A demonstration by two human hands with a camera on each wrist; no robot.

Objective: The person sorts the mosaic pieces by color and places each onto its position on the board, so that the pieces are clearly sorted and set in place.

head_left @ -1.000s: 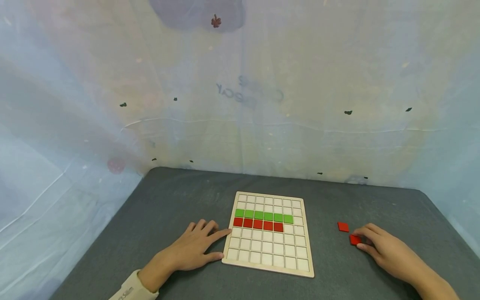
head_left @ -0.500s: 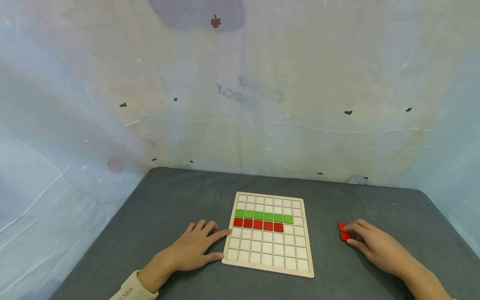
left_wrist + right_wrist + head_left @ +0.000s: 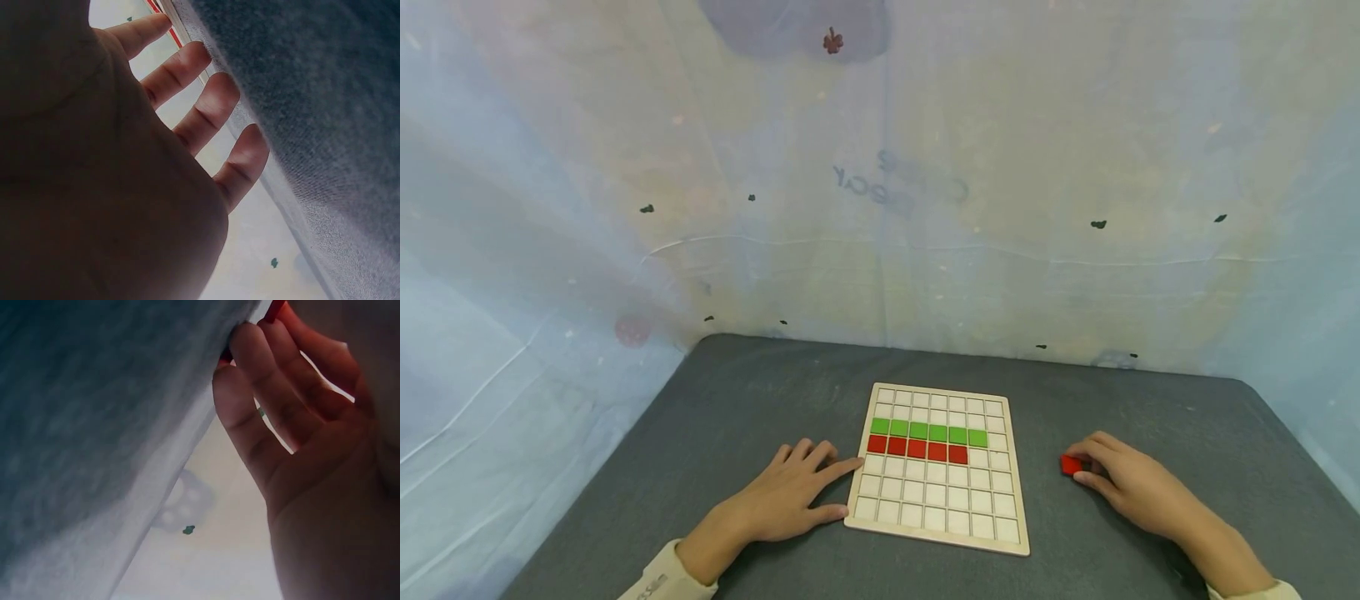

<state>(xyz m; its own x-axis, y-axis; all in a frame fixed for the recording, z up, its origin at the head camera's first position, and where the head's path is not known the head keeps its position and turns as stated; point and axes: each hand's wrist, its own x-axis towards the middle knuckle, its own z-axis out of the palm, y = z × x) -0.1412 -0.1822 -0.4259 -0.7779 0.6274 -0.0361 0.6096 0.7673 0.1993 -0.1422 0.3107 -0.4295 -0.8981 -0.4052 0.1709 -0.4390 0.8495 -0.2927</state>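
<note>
My right hand [image 3: 1138, 487] pinches a small red square tile [image 3: 1071, 465] between thumb and fingertips, low over the dark table to the right of a wooden grid board [image 3: 936, 497]. The right wrist view shows the red tile [image 3: 275, 310] at the fingertips, and a second dark red edge [image 3: 226, 356] peeks out behind the other fingers. Spread out flat, my left hand [image 3: 782, 500] touches the board's left edge with index finger and thumb. Across the board runs a row of green tiles [image 3: 918, 430], with a shorter row of red tiles [image 3: 917, 448] directly below it.
Dark grey cloth covers the table [image 3: 760, 383]. Behind it and along the sides hangs a pale sheet [image 3: 880, 275] with small dark marks.
My right hand has slid left, bringing one red tile to the other; the two lay apart before, and now one red tile shows at the fingertips in the head view. The left hand stays put.
</note>
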